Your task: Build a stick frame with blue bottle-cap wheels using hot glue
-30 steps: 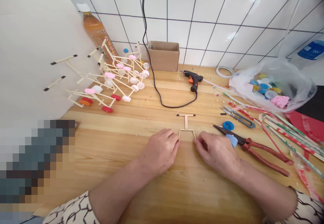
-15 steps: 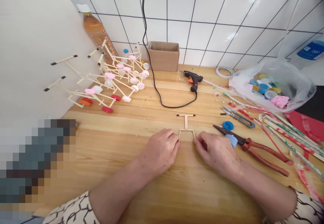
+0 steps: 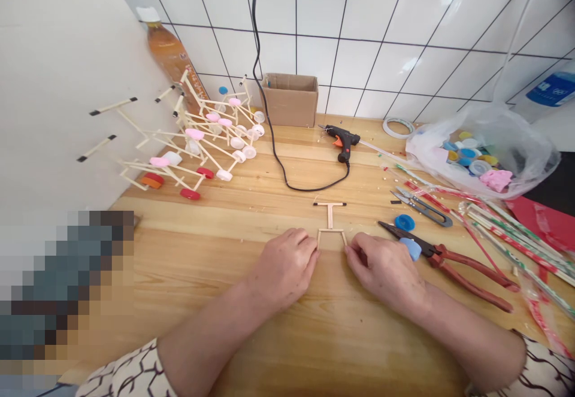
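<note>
A small frame of thin wooden sticks (image 3: 330, 222) lies flat on the wooden table (image 3: 224, 253): a T shape on top of a crossbar with two short legs. My left hand (image 3: 284, 270) rests knuckles up with its fingers curled, pinching the left leg. My right hand (image 3: 387, 272) is curled the same way and pinches the right leg. A light blue bottle cap (image 3: 412, 248) lies against my right hand's knuckles.
Red-handled pliers (image 3: 453, 265), thread snips (image 3: 424, 206) and a blue cap (image 3: 405, 223) lie to the right. A black glue gun (image 3: 344, 142) with its cord, a cardboard box (image 3: 290, 98), a tape roll (image 3: 398, 126), a bag of caps (image 3: 483, 152), wrapped sticks (image 3: 507, 235) and finished stick models (image 3: 202, 139) surround the area.
</note>
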Tool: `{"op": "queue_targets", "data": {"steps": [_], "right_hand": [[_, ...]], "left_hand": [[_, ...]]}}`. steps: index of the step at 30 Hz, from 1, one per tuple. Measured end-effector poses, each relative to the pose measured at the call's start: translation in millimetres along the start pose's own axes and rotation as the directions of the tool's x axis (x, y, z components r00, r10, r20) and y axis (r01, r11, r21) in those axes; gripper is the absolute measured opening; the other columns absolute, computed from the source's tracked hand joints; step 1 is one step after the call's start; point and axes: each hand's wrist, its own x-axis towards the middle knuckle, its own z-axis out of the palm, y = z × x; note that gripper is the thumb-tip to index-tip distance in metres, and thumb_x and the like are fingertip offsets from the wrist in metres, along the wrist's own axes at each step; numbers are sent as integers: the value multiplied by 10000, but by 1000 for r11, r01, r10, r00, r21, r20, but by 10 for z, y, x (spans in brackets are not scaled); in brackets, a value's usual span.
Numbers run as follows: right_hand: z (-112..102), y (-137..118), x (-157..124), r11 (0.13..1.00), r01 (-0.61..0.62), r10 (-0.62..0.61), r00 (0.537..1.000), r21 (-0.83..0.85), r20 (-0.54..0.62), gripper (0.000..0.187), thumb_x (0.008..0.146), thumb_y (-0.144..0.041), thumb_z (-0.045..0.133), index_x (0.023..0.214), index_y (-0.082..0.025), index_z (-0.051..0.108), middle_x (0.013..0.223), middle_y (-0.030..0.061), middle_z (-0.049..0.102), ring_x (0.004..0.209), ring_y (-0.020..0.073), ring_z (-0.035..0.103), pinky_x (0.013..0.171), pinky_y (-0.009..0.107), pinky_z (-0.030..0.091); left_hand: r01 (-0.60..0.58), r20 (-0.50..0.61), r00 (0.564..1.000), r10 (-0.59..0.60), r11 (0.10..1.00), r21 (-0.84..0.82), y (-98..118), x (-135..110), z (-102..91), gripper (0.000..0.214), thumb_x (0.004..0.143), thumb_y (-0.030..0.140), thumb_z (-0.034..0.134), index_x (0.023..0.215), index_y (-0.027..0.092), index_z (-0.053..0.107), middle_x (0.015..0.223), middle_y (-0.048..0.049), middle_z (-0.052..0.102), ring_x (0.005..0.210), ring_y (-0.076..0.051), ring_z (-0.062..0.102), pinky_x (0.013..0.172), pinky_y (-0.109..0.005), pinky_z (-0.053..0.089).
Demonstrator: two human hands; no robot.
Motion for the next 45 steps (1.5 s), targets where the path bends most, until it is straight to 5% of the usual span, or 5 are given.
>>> {"op": "queue_targets", "data": {"steps": [45], "right_hand": [[-61, 6, -96, 991, -8, -3, 997, 131, 80, 101, 788, -219, 485, 698, -199, 526, 571, -11, 606, 519, 141, 557, 506, 242, 301]], "left_hand": [[6, 11, 1000, -5, 998, -59, -8, -11, -21, 168, 851, 131, 470, 772, 155, 616, 738, -32, 602, 717, -157, 559, 664, -264, 438]]}}
